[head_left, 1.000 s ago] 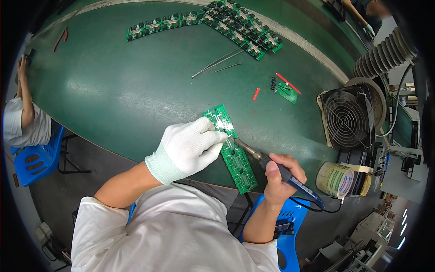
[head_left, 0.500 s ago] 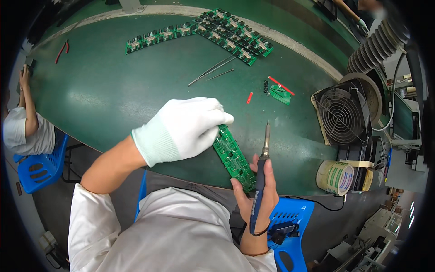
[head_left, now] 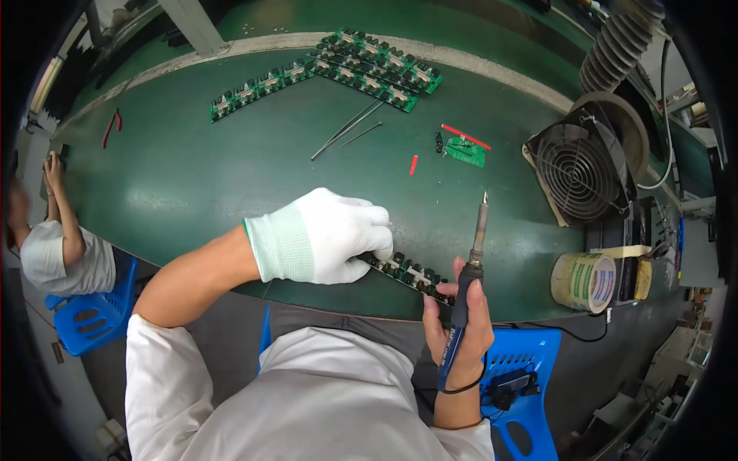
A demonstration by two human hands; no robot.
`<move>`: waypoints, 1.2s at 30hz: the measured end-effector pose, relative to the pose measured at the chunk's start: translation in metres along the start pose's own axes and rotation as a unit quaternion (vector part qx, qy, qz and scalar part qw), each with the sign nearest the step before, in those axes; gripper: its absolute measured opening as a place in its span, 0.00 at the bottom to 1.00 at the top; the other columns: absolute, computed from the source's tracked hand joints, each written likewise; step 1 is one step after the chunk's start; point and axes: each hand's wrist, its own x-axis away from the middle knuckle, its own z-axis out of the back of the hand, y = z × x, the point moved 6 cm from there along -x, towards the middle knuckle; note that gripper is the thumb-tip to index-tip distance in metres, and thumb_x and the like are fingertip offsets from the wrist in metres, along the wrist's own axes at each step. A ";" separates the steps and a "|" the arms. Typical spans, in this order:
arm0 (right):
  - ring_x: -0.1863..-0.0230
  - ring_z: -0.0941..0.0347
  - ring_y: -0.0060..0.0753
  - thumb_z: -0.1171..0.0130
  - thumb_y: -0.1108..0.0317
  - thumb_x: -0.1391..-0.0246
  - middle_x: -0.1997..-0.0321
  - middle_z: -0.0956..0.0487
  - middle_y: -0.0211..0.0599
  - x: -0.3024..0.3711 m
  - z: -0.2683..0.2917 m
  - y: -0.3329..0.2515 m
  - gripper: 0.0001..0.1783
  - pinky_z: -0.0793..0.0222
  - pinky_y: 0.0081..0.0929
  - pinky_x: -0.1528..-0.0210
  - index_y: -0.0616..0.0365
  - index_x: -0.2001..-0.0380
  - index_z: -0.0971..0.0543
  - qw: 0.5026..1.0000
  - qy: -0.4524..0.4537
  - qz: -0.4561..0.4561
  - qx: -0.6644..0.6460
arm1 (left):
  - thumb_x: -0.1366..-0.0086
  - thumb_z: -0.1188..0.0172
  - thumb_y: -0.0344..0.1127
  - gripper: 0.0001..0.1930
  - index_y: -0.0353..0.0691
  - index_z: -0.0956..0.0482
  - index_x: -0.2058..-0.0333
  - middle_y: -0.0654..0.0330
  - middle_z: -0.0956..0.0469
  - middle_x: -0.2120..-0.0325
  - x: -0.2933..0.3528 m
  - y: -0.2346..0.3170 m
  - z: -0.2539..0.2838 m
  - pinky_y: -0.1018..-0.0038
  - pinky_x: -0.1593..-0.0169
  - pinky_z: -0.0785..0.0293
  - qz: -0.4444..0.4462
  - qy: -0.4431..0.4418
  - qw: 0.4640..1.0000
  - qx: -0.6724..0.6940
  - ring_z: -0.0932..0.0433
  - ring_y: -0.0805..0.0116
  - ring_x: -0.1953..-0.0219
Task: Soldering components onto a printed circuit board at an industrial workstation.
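Observation:
My left hand, in a white knit glove, is closed on the left end of a green circuit board. The board's side with black and pale components now faces up, near the table's front edge. My bare right hand holds a soldering iron with a dark blue handle, its metal tip pointing up and away from the board. Fingers of that same hand touch the board's right end. Beyond the hands lie a small green board, a short red strip and tweezers.
Several populated boards lie at the table's far side. Right of me stand a black fan with a grey duct and a tape roll. Red-handled pliers lie far left, near another person. A blue chair stands behind.
The circuit board has been turned over from its solder side to its component side and lies flatter. The right hand with the soldering iron has shifted right. The whole view has tilted slightly.

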 end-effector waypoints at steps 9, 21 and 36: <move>0.64 0.21 0.35 0.35 0.87 0.59 0.41 0.24 0.59 0.002 0.002 0.004 0.48 0.22 0.27 0.61 0.57 0.32 0.39 0.999 0.003 -0.025 -0.042 | 0.51 0.38 0.28 0.12 0.47 0.23 0.66 0.65 0.28 0.68 -0.002 0.010 -0.003 0.71 0.72 0.28 -0.024 -0.005 0.995 -0.092 0.26 0.64 0.70; 0.65 0.21 0.33 0.34 0.86 0.60 0.41 0.23 0.58 -0.010 0.005 0.008 0.48 0.22 0.25 0.62 0.60 0.33 0.38 0.997 -0.010 -0.058 -0.056 | 0.50 0.41 0.28 0.10 0.45 0.23 0.67 0.60 0.25 0.68 -0.019 0.000 -0.003 0.66 0.70 0.27 0.001 -0.096 0.995 0.017 0.24 0.58 0.72; 0.69 0.24 0.40 0.33 0.72 0.52 0.58 0.18 0.49 0.026 0.046 0.032 0.33 0.23 0.34 0.60 0.60 0.41 0.29 0.960 0.173 0.019 -0.219 | 0.54 0.36 0.29 0.11 0.39 0.19 0.69 0.60 0.18 0.73 -0.038 -0.031 -0.012 0.67 0.67 0.27 0.110 -0.228 0.938 0.237 0.25 0.61 0.74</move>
